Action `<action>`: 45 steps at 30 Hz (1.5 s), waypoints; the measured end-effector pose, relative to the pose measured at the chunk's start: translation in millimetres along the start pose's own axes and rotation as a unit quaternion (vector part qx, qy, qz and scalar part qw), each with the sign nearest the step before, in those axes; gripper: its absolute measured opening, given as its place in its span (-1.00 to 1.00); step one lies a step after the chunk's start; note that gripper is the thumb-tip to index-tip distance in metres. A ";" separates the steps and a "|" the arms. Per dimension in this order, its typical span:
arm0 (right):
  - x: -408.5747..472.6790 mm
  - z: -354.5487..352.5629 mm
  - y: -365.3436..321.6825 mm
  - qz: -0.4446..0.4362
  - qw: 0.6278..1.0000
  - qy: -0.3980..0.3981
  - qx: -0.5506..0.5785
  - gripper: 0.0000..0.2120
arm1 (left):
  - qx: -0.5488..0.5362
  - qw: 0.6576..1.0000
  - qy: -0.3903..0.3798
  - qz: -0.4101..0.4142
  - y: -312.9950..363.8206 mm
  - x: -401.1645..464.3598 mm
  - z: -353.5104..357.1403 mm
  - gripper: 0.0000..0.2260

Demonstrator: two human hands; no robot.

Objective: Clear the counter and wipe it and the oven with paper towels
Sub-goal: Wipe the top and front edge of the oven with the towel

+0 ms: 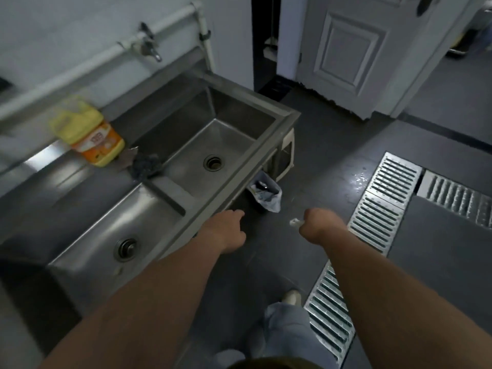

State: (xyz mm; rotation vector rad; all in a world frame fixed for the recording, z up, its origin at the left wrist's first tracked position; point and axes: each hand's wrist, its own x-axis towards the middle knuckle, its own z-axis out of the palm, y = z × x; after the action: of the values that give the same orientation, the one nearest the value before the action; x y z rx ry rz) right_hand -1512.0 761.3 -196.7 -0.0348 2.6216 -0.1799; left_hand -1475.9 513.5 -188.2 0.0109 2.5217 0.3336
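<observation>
1. R hand (315, 222): fingers curled tight round a small white wad, prob. a used paper towel (295, 222); only its tip pokes out, rest hidden in the fist.
2. L hand (231, 230): held over the floor just beside the sink unit's front edge, holding nothing; fingers point away from me and are mostly hidden, look loosely curled.
3. Bin (266, 194): lined w/ a plastic bag, on the floor tucked under the sink (282, 115) corner, ahead of both hands.
4. Step, my guess: binning the wad. Next move needs R hand carried over the bin mouth, then let go.
5. Counter (80, 177): yellow jug (90, 129), dark scourer (145, 165) and a brownish scrap by it — not yet cleared.
6. Not seen: oven, towel roll. Jug label blurred; bin contents unclear.
</observation>
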 end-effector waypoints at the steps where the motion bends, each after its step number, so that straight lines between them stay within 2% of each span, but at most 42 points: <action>1: -7.0 6.4 -16.0 -0.012 1.000 -0.002 -0.005 -0.69 | -0.007 1.000 0.000 -0.011 -18.8 -14.2 6.2 -0.40; 5: -36.5 30.6 -83.5 -0.069 0.997 -0.022 -0.030 -0.70 | -0.051 0.994 0.003 -0.094 -104.2 -84.5 42.8 -0.42; 10: -67.4 51.1 -149.9 -0.125 0.990 -0.046 -0.051 -0.73 | -0.053 0.983 -0.050 -0.170 -184.1 -177.0 85.6 -0.66; 13: -75.5 59.0 -180.4 -0.161 0.982 -0.055 -0.076 -0.67 | -0.075 0.971 -0.035 -0.223 -208.2 -213.1 102.7 -0.73; 18: -73.8 71.5 -238.4 -0.223 0.960 -0.090 -0.147 -0.55 | -0.159 0.952 -0.005 -0.262 -231.4 -263.4 132.6 -0.73; 21: -70.6 75.4 -274.7 -0.293 0.939 -0.084 -0.158 -0.62 | -0.207 0.927 0.023 -0.312 -238.5 -292.8 145.8 -0.68; 24: -71.8 73.7 -301.6 -0.373 0.904 -0.056 -0.201 -0.62 | -0.220 0.901 0.051 -0.371 -231.5 -316.5 157.7 -0.67; 28: -71.1 79.5 -322.0 -0.457 0.854 -0.059 -0.241 -0.63 | -0.247 0.855 0.047 -0.454 -196.2 -332.9 185.6 -0.64; 32: -76.8 89.5 -312.8 -0.492 0.826 -0.063 -0.269 -0.50 | -0.279 0.834 0.004 -0.476 -142.4 -332.9 219.3 -0.61; 34: -79.9 98.5 -305.2 -0.497 0.813 -0.095 -0.287 -0.49 | -0.271 0.829 -0.003 -0.489 -121.5 -334.4 226.5 -0.54; 37: -92.7 109.0 -304.2 -0.516 0.790 -0.117 -0.310 -0.58 | -0.299 0.807 0.013 -0.509 -102.6 -346.1 231.4 -0.52; 40: -119.6 119.2 -311.8 -0.548 0.752 -0.128 -0.342 -0.67 | -0.341 0.772 0.050 -0.534 -92.1 -369.1 235.4 -0.53; 45: -182.4 148.9 -338.6 -0.600 0.694 -0.122 -0.380 -0.72 | -0.385 0.685 0.113 -0.608 -71.8 -410.4 253.9 -0.54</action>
State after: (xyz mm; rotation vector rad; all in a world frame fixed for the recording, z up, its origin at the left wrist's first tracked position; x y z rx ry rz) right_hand -1283.0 418.4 -190.6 -1.8854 1.7865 0.4642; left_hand -990.0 470.1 -178.6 -1.9886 1.8057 0.7717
